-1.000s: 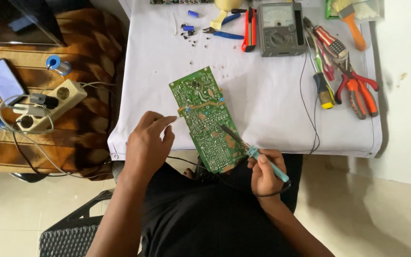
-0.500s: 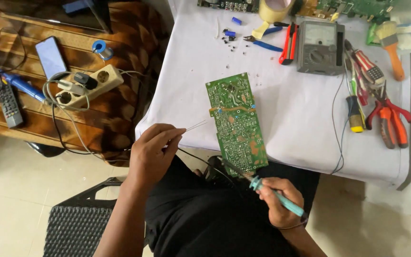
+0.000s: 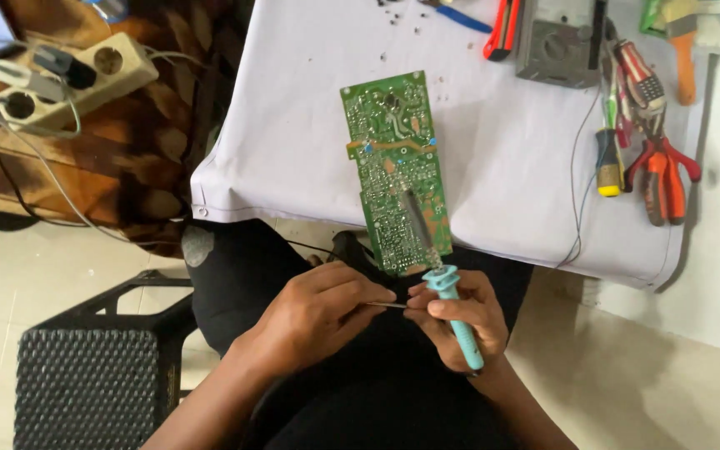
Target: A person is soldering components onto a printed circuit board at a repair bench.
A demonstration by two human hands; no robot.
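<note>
Our right hand (image 3: 460,312) grips the teal soldering iron (image 3: 452,304), fingers wrapped on its handle, tip over the green circuit board (image 3: 393,167). Just below the board's near edge, our left hand (image 3: 318,312) pinches thin solder wire (image 3: 389,305). No joint touched yet.

Both forearms reach forward over the lap, the left hand (image 3: 314,312) pinched at its fingertips, the right hand (image 3: 460,321) curled in a fist-like grip just beside it.

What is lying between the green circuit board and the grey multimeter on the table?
In the head view, only bare white tablecloth lies between the green circuit board and the grey multimeter; nothing rests on that stretch.
</note>
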